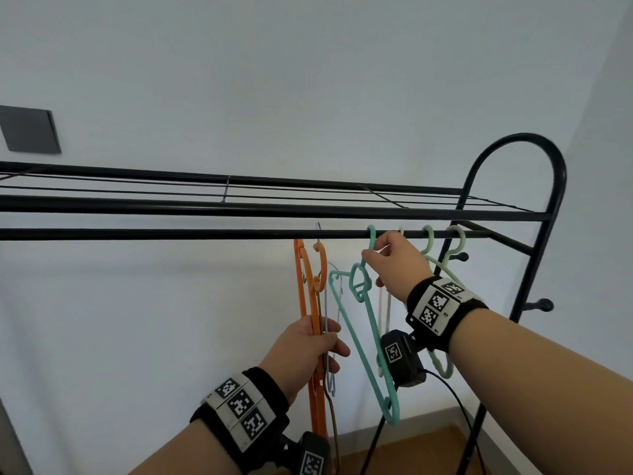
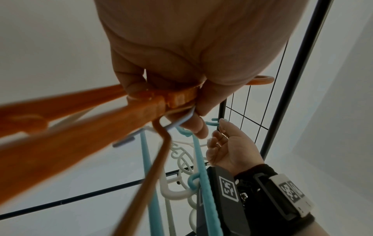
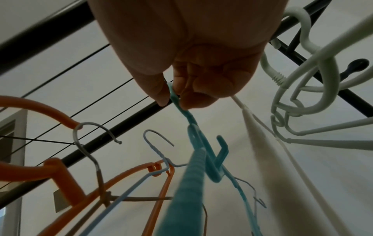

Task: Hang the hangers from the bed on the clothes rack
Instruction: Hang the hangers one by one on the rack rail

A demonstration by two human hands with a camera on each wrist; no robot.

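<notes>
at the rack rail, the right hand pinches the teal hanger by its neck, hook over the rail. the left hand grips the orange hangers and wire hangers below. only the right wrist view shows thumb and fingertip pressed on teal plastic; the hanger count in the left hand is unclear.

Clothes rack rail runs off head view's left edge; legs cut off at bottom. Orange hangers bottoms hidden behind left wrist camera. White hanger mostly behind right hand. Left-wrist foreground orange blurred.
</notes>
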